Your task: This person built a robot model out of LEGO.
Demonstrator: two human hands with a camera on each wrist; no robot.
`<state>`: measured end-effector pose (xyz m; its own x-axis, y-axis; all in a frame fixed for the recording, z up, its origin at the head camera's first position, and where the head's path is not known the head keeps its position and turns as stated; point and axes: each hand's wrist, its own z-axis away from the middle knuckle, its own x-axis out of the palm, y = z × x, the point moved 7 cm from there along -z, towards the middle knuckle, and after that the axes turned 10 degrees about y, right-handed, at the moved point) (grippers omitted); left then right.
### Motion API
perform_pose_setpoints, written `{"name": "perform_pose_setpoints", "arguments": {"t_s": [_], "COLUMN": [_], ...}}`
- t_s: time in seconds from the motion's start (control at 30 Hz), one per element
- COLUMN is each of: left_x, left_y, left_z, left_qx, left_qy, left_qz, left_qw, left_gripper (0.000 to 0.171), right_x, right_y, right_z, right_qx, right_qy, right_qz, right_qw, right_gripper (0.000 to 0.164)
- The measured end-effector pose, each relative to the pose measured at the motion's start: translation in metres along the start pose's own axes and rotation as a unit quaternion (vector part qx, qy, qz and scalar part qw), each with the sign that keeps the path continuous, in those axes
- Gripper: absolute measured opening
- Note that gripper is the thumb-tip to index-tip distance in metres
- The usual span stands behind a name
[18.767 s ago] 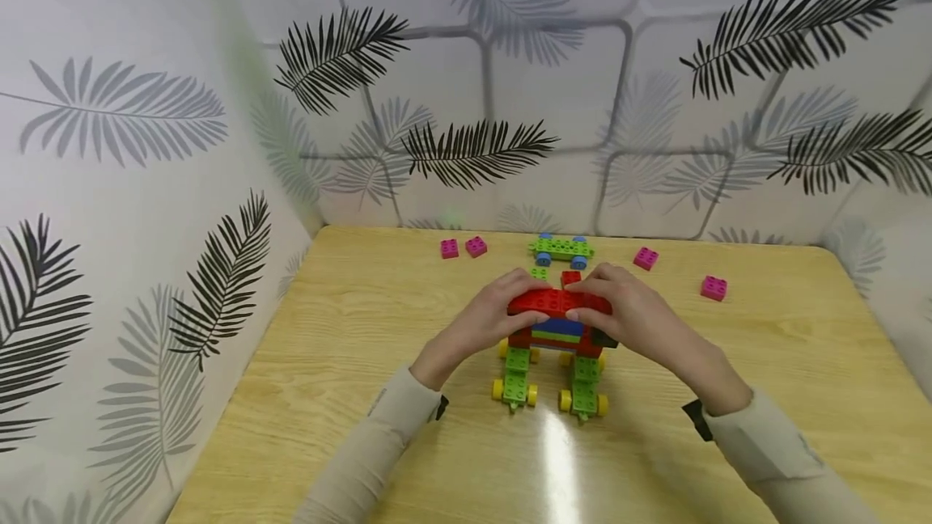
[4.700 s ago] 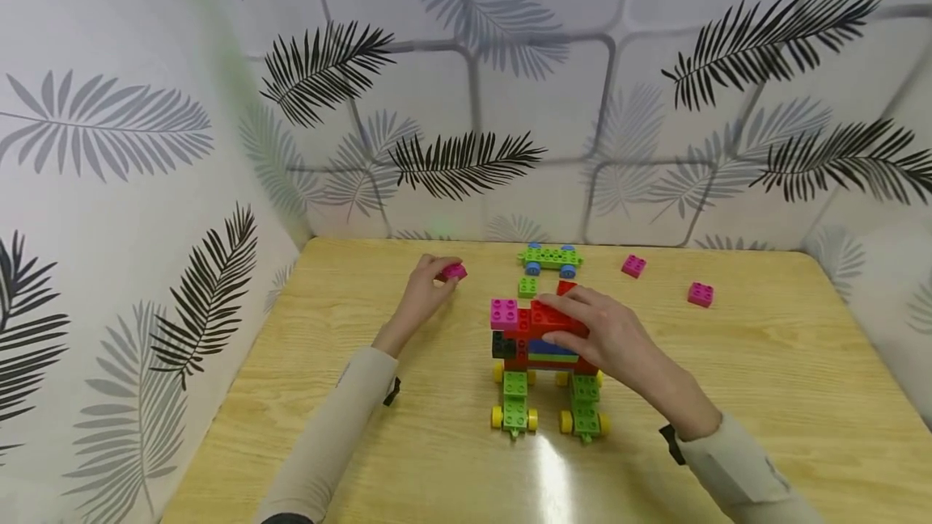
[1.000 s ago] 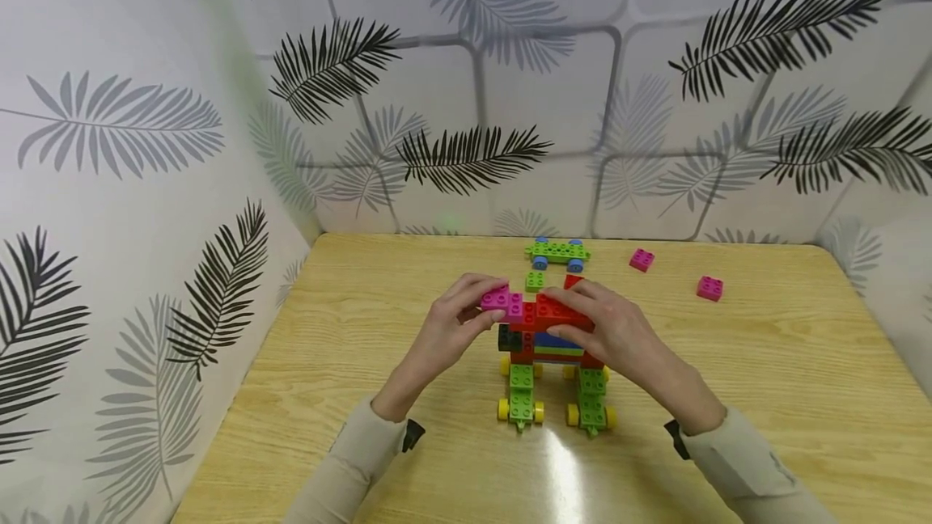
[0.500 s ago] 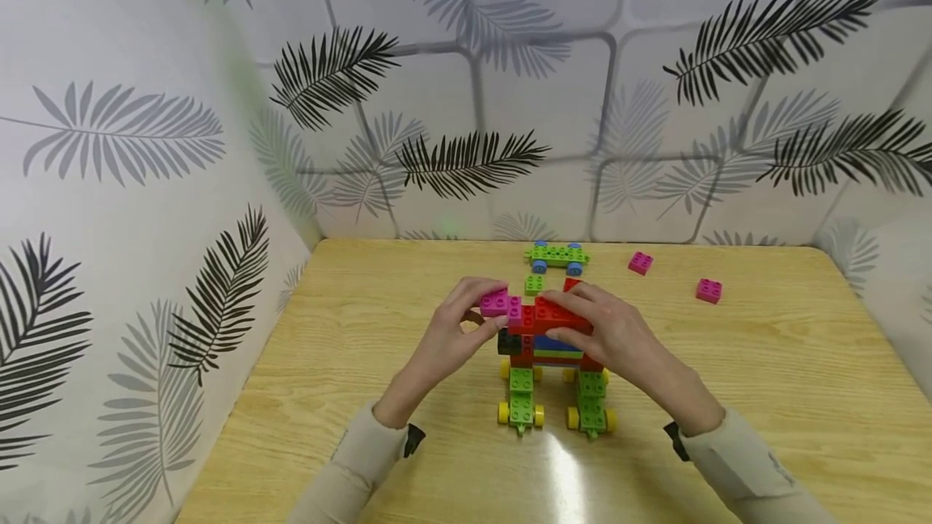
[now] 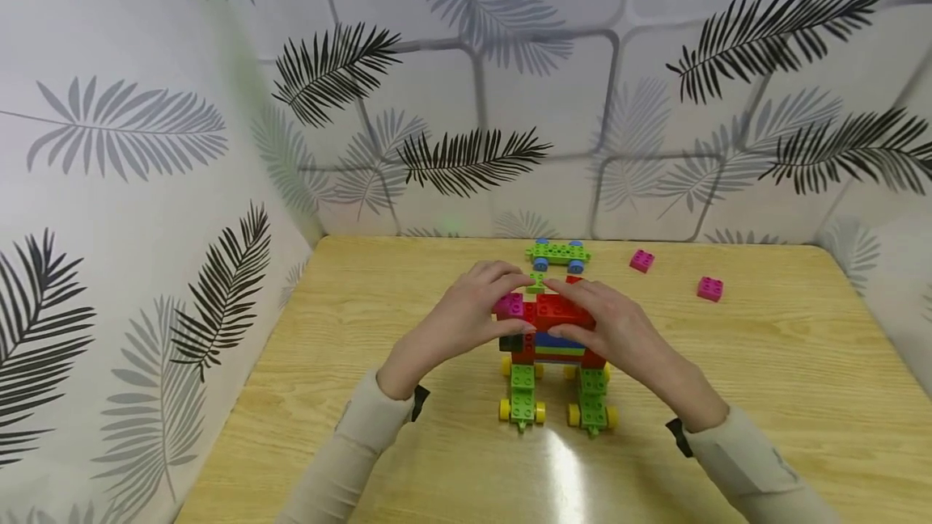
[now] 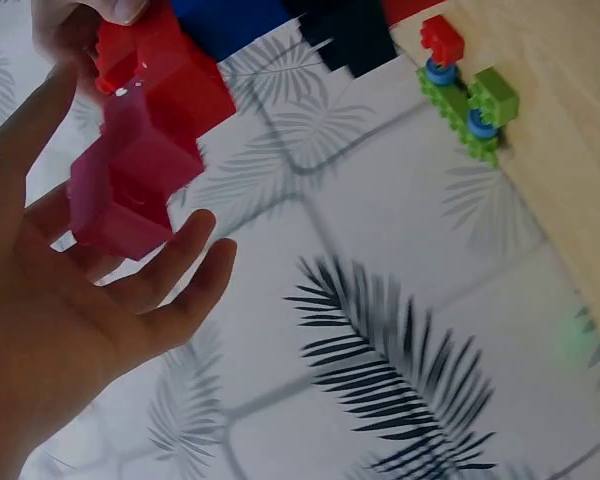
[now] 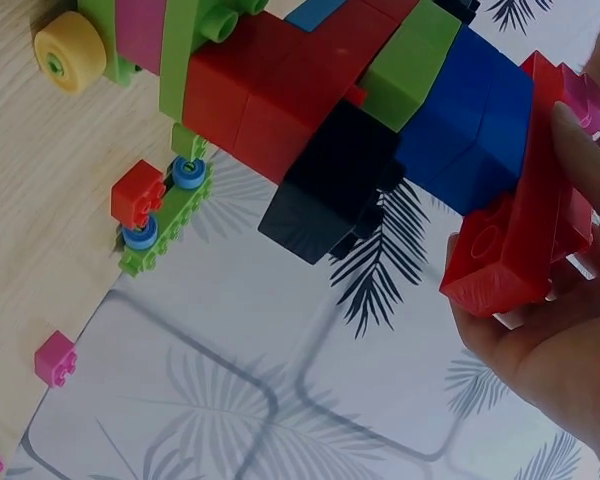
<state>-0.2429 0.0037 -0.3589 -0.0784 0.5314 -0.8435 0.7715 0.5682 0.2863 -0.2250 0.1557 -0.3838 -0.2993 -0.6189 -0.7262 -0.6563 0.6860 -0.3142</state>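
Observation:
A toy building-brick model [image 5: 558, 342] stands on the table, with red, blue and green layers over two green wheeled bases. Stepped pink bricks [image 6: 130, 190] jut out from the left end of its red top layer. My left hand [image 5: 466, 314] holds that end, thumb on the near side and fingers on the far side; the fingers curve around the pink bricks. My right hand [image 5: 619, 330] grips the red bricks [image 7: 520, 240] of the top layer from the right. Black bricks [image 7: 335, 180] stick out lower down; the left hand partly covers one in the head view.
Behind the model lies a green base with blue wheels [image 5: 559, 253], with a small green brick [image 5: 535, 283] in front of it. Two loose pink bricks [image 5: 641, 260] [image 5: 710, 289] lie at the back right. The patterned wall [image 5: 473, 209] borders the table's back edge.
Two pink bricks from the back left are now on the model's left end. Within the last second my left hand shifts right, from pinching the outer pink brick to spanning that end. The right hand stays.

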Motion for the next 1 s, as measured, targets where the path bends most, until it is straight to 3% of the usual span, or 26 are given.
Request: {"name": "perform_pose_setpoints", "arguments": {"t_s": [0.1,0.2,0.3,0.43,0.57,0.67,0.9,1.0], "left_x": [-0.001,0.002,0.009,0.018,0.027,0.034,0.042,0.043], "left_y": [0.012,0.025,0.037,0.051,0.060,0.062,0.058,0.056], "left_z": [-0.009,-0.019,-0.029,-0.041,-0.049,-0.052,-0.052,-0.052], "left_qx": [0.013,0.027,0.034,0.045,0.048,0.039,0.033,0.030], "left_qy": [-0.020,-0.045,-0.077,-0.121,-0.146,-0.157,-0.155,-0.147], "left_qz": [-0.053,-0.092,-0.121,-0.161,-0.177,-0.178,-0.171,-0.162], "left_qw": [0.9983,0.9944,0.9891,0.9785,0.9722,0.9707,0.9725,0.9754], "left_gripper": [0.057,0.059,0.059,0.059,0.055,0.051,0.037,0.037], "right_x": [-0.003,-0.013,-0.034,-0.053,-0.050,-0.042,-0.037,-0.034], "right_y": [0.003,0.017,0.047,0.104,0.158,0.188,0.230,0.244], "right_z": [0.000,0.003,0.004,0.006,0.024,0.042,0.069,0.077], "right_qx": [0.010,0.051,0.107,0.168,0.217,0.238,0.265,0.284], "right_qy": [-0.018,-0.041,-0.034,-0.020,-0.050,-0.074,-0.067,-0.094], "right_qz": [-0.007,-0.036,-0.046,-0.008,0.027,0.043,0.101,0.119], "right_qw": [1.000,0.997,0.993,0.985,0.974,0.967,0.957,0.947], "right_gripper": [0.069,0.059,0.049,0.050,0.052,0.050,0.048,0.051]}}
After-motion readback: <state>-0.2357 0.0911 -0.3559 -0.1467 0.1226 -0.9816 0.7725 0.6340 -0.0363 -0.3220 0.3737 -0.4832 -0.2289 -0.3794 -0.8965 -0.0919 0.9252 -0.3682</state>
